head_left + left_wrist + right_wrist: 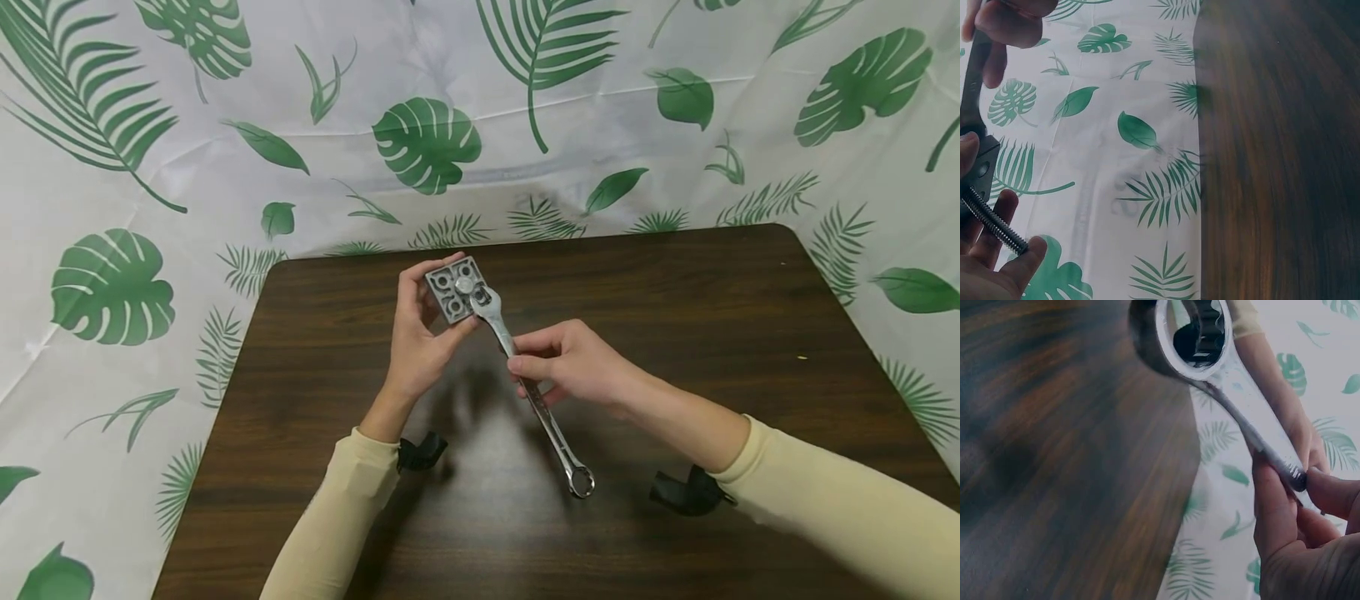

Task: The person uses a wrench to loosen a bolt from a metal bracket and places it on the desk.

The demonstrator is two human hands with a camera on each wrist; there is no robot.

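My left hand point(420, 354) holds up a square grey metal plate point(455, 305) with round recesses, gripping it by its edges. A bolt head point(465, 286) stands at the plate's middle, and the bolt's threaded shank point(996, 224) juts out of the other side, its tip touching a left fingertip. With thumb and fingers, my right hand point(581, 367) pinches the shaft of a combination wrench point(551, 429). The wrench's open end lies at the bolt head; whether it is fully seated cannot be told. Its ring end point(1225, 362) points back toward me.
Below the hands spreads a dark wood-grain table point(322, 333). A white leaf-print sheet point(315, 192) hangs behind and beside it. Black wrist mounts point(686, 492) stick out from both sleeves. A tiny yellow speck point(802, 357) lies on the table at the right.
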